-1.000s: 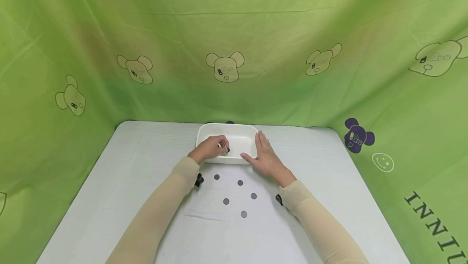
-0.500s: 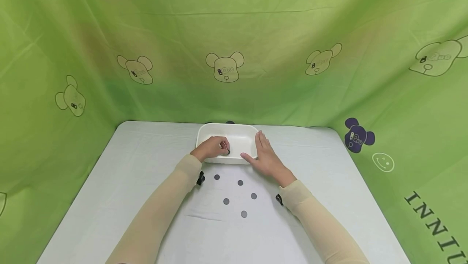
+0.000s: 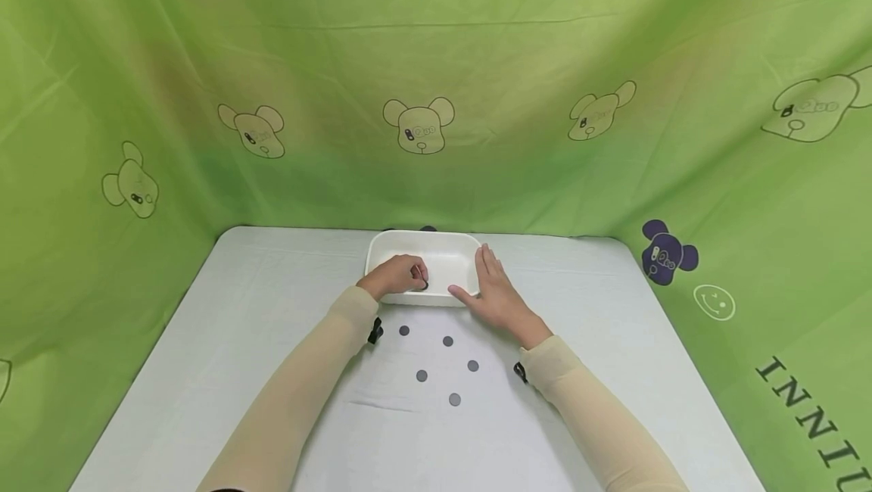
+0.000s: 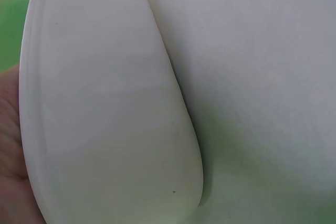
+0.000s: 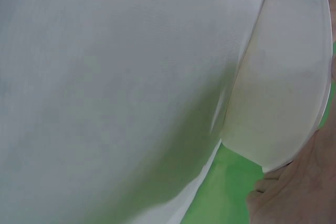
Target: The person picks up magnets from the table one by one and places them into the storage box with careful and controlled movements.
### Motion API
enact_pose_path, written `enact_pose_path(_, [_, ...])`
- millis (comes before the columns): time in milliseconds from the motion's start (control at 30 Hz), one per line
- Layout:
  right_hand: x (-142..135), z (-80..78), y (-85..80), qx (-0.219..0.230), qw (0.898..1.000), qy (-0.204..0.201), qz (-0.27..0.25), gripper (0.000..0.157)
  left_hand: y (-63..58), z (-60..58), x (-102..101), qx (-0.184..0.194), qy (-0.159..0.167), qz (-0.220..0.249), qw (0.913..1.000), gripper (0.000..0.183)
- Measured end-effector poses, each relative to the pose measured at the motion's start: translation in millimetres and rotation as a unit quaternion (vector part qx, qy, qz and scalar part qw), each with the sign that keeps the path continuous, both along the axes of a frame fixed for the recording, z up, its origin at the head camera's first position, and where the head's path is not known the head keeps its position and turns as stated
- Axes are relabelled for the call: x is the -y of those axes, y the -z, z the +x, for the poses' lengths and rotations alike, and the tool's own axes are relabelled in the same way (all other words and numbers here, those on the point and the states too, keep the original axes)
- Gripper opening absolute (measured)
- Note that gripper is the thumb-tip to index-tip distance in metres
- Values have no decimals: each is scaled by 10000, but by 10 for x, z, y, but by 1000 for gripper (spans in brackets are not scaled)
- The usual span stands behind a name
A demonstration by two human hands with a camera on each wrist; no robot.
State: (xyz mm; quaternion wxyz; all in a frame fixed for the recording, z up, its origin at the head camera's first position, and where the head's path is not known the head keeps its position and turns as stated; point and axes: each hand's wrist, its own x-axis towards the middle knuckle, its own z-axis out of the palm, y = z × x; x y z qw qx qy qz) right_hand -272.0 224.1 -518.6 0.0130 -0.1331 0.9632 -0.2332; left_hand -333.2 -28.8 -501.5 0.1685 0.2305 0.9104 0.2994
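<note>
A white rectangular plastic box (image 3: 450,272) stands near the table's back edge. My left hand (image 3: 393,274) reaches over its front left rim, thumb and fingers curled together inside, pinching a small dark disc (image 3: 425,285) close to the box's front wall. Along the right end of the box lies my right hand (image 3: 500,299), fingers straight against the rim and thumb over the front corner. Both wrist views show the box's outer wall (image 4: 110,98), with part of the left hand (image 4: 13,156) behind the rim and the right hand (image 5: 299,187) against its end.
Several flat grey discs lie scattered on the white table in front of the box, among them a near disc (image 3: 455,400) and a far disc (image 3: 405,331). Green cloth (image 3: 422,45) with printed bear heads hangs round the table's back and sides.
Inside the box, my left hand has shifted slightly right and the pinched disc slightly down toward the front wall. The right hand and the discs on the table stay where they were.
</note>
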Motion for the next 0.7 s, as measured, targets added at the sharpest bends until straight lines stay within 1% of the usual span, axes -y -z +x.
enact_pose_path(100, [2,7,-5,-5,10000,-12,-1,115,14,-6,-3,-40,5,-27,10000,3])
enact_pose_path(267, [2,11,-7,6,10000,-29,-9,116,-4,7,-5,-150,18,-103,9998,3])
enact_pose_path(700, [-2,13,-6,-36,10000,-46,4,116,-46,40,-13,-175,-61,-216,9996,5])
